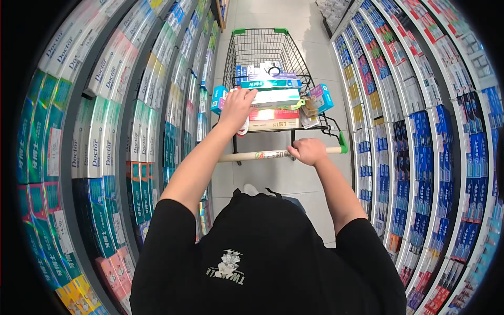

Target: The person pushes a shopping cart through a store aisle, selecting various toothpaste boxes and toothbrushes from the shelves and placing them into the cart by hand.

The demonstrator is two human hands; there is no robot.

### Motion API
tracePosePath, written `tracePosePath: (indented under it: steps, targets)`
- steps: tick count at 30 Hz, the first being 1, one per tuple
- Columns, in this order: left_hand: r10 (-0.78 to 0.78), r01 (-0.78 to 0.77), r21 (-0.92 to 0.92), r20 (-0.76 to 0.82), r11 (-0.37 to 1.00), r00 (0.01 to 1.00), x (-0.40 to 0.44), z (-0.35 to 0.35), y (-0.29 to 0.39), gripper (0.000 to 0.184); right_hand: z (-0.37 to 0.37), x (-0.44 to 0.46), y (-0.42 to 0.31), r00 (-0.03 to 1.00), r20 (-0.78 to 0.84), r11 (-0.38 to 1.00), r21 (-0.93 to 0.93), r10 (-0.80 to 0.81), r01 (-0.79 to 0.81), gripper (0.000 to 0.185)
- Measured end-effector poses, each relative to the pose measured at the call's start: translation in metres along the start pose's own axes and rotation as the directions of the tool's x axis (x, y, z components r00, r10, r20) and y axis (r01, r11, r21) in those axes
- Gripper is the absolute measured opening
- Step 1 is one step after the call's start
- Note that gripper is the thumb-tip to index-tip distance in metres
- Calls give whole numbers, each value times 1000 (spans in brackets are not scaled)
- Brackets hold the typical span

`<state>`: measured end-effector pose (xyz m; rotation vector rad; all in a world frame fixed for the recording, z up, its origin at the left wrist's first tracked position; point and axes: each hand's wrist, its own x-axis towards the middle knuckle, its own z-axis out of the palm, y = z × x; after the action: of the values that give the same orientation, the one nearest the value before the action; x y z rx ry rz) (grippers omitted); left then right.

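A black wire shopping cart (247, 44) with green corners stands in front of me, toothpaste-like boxes stacked in its near part. My left hand (239, 107) reaches over the handle, its fingers on the left end of a white box (275, 97). Just beyond that lies a teal box (270, 84). Wrapped round the right part of the pale handle (241, 156) is my right hand (308, 151). Blue boxes stand at the basket's left side (219, 100) and right side (321, 98). A black ring-shaped item (273, 71) rests on the load.
Tall shelves of packed boxes line the left (100, 121) and the right (420, 136), close to the cart. Pale floor tiles (257, 13) run ahead between them. Another shelf unit (333, 13) stands at the far right.
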<state>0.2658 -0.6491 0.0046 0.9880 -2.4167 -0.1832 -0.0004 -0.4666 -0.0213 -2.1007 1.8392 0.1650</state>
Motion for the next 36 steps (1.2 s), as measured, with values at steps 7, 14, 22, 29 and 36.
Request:
tracePosePath:
  steps: [7, 14, 22, 29, 36]
  targets:
    - [28, -30, 81, 29, 996, 999, 23, 49, -10, 64, 0, -2, -9, 1000, 19, 1000, 4, 15, -15, 63]
    - [-31, 35, 144, -32, 989, 999, 7, 51, -7, 73, 5, -2, -7, 1000, 12, 999, 34, 18, -18, 62]
    - [-198, 196, -25, -162, 980, 967, -40, -3, 28, 55, 2, -1, 0, 999, -29, 999, 48, 22, -20, 60]
    - [-342, 340, -36, -83, 940, 936, -130, -22, 14, 44, -3, 5, 8, 998, -56, 998, 68, 3, 0, 55]
    - [-297, 313, 90, -154, 945, 942, -113, -13, 17, 39, -9, 22, 18, 997, -29, 991, 120, 70, -66, 55]
